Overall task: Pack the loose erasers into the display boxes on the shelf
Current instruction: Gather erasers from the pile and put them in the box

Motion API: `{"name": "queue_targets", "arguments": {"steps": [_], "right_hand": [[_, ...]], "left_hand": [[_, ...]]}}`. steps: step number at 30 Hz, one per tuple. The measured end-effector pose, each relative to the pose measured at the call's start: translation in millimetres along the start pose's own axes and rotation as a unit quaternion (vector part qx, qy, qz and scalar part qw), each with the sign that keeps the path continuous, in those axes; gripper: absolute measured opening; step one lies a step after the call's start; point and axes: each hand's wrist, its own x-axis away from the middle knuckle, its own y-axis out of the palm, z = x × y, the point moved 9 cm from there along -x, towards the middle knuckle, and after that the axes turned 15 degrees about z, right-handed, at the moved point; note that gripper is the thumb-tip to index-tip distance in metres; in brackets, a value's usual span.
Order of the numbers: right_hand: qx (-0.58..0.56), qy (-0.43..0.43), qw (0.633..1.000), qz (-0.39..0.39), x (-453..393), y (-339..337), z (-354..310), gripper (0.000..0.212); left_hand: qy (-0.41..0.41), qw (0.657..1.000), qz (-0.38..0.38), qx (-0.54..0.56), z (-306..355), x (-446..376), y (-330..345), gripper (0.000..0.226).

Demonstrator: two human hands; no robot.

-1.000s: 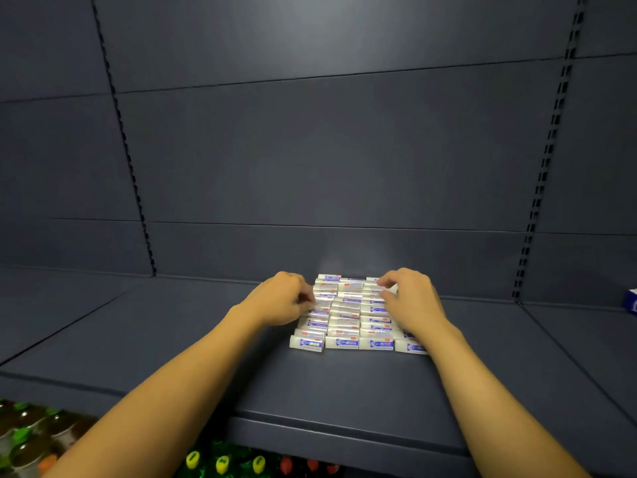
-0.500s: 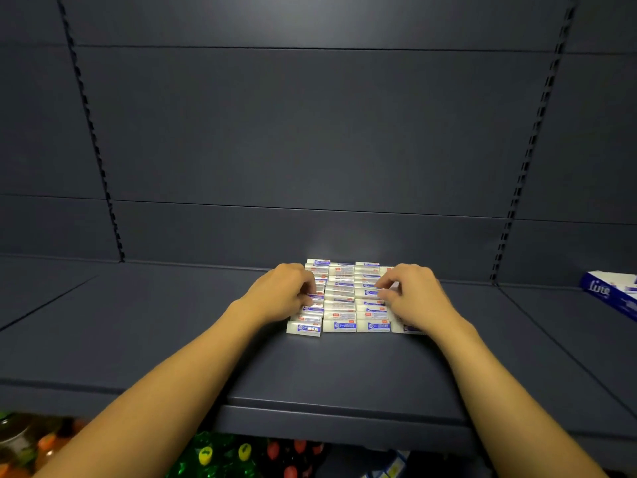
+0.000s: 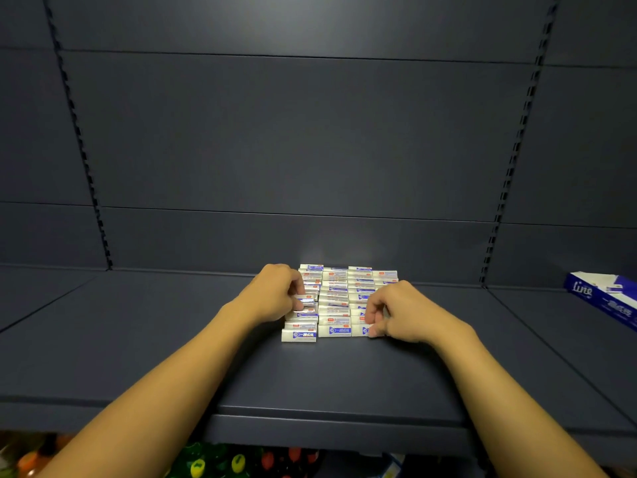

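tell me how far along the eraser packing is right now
Early. Nothing looks boxed: the erasers lie in neat rows on the bare shelf. In hand: the left hand pinches one eraser in the left column, and the right hand grips some near the front right corner. Left: moving every eraser into a box; the only box in view sits far right.

The dark grey metal shelf [image 3: 144,339] lies bare to the left of the block of white erasers in blue-and-white sleeves [image 3: 336,301], leaving open passage there, and bare again along its front edge below the block. The dark back panel [image 3: 310,132] rises just behind the erasers' far row, closing off that side. To the right, open shelf runs to a blue-and-white cardboard display box [image 3: 606,298] at the frame's edge, well apart from the erasers. Overhead the space stands open.
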Motion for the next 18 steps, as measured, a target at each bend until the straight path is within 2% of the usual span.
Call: {"name": "queue_targets", "arguments": {"steps": [4, 8, 11, 14, 18], "right_hand": [[0.016, -0.005, 0.999, -0.030, 0.6, 10.6, -4.7, 0.018], [0.032, 0.000, 0.999, -0.024, 1.0, 9.3, -5.8, 0.024], [0.052, 0.007, 0.999, -0.015, 3.8, 5.5, -8.2, 0.019], [0.059, 0.022, 0.998, 0.014, 7.4, -6.8, -9.8, 0.015], [0.024, 0.059, 0.994, 0.091, 6.6, -34.4, -6.3, 0.014]], "left_hand": [[-0.026, 0.999, 0.022, 0.042, -4.7, 1.8, -8.8, 0.021], [-0.030, 0.997, 0.036, 0.059, -2.6, 1.2, -17.4, 0.027], [-0.032, 0.998, 0.024, 0.050, -0.9, -0.6, -17.7, 0.028], [-0.030, 0.998, 0.024, 0.056, 2.9, -3.6, -21.3, 0.019], [-0.012, 0.996, 0.033, 0.078, 17.7, -10.8, -28.8, 0.018]]}}
